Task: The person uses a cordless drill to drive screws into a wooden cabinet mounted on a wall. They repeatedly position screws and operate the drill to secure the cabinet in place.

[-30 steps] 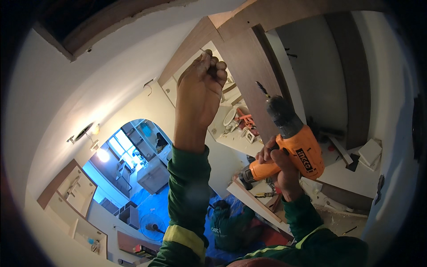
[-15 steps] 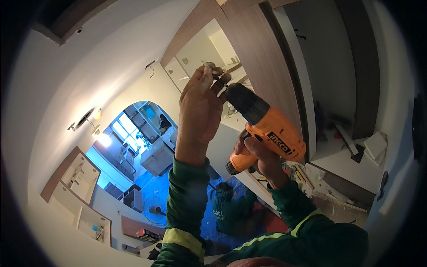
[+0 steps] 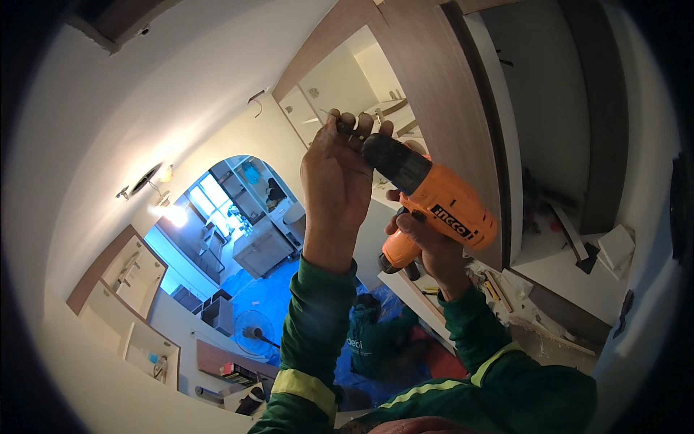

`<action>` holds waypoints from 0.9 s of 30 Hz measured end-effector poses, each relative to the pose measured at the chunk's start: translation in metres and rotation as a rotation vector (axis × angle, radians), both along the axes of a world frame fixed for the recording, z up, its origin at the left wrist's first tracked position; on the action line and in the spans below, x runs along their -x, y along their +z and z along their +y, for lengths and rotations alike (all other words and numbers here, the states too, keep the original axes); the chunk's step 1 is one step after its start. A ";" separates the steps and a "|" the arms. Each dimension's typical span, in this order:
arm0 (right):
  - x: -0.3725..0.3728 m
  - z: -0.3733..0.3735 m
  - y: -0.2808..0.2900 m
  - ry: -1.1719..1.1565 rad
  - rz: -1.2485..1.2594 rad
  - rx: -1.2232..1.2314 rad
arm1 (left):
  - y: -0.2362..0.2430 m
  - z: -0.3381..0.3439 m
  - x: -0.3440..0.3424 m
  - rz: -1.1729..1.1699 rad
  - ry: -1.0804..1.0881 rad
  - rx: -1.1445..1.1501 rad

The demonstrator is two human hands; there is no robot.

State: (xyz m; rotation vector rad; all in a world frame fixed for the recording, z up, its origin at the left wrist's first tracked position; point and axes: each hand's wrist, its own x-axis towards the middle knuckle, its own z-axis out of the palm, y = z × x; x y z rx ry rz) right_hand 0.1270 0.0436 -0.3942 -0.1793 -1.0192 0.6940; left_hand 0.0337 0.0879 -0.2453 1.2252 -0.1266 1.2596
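My right hand [image 3: 436,252] is wrapped round the handle of an orange cordless drill [image 3: 452,205], its black chuck [image 3: 396,160] pointing up and left. Raised in front of the chuck is my left hand [image 3: 338,177]. Its fingers close round a thin dark bit [image 3: 352,133] that sticks out of the chuck. A slim pale tip, perhaps a screw, shows just past the fingertips, too small to be sure of. Behind both hands stands an open wall cabinet [image 3: 340,83] with cream inner faces.
A wood-grain panel [image 3: 441,87] runs along the right beside a dark opening. Below it a shelf holds debris and pale scraps [image 3: 614,249]. A lit bulb [image 3: 173,213] hangs at the left. Lower down, a person in green [image 3: 379,336] is near blue floor sheeting [image 3: 253,289] and a fan [image 3: 254,333].
The view has shifted slightly. My left hand's fingers have shifted and spread a little around the bit, close to the chuck. My right hand keeps its hold on the drill.
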 end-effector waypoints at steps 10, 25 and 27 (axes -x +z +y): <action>0.014 0.004 0.002 0.121 -0.084 0.019 | 0.011 -0.017 0.001 0.010 -0.033 0.014; 0.013 0.022 -0.012 0.100 -0.192 -0.006 | 0.012 -0.015 0.004 0.069 -0.012 -0.074; 0.013 0.028 -0.013 -0.044 -0.255 0.007 | 0.013 -0.017 0.005 0.107 0.037 -0.067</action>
